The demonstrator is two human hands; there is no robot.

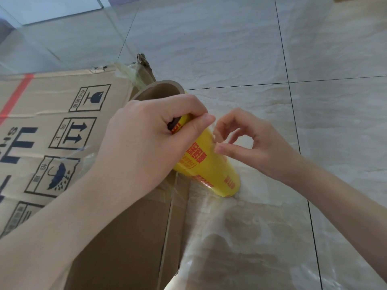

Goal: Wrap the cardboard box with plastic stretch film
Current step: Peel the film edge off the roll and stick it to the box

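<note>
A large cardboard box (62,122) with black handling symbols fills the left side. A yellow roll of stretch film (206,170) with red lettering stands tilted against the box's right edge, its brown core tube (159,91) open at the top. My left hand (150,135) grips the top of the roll, fingers curled over the rim. My right hand (249,143) sits just right of the roll, thumb and fingertips curled toward the film's surface; whether they pinch a film edge I cannot tell. A clear film sheet (209,237) trails down over the floor.
Pale tiled floor (293,49) with dark grout lines spreads right and behind. Torn tape and a ragged flap (141,59) stick up at the box's far corner. A white wall base (52,9) shows at top left.
</note>
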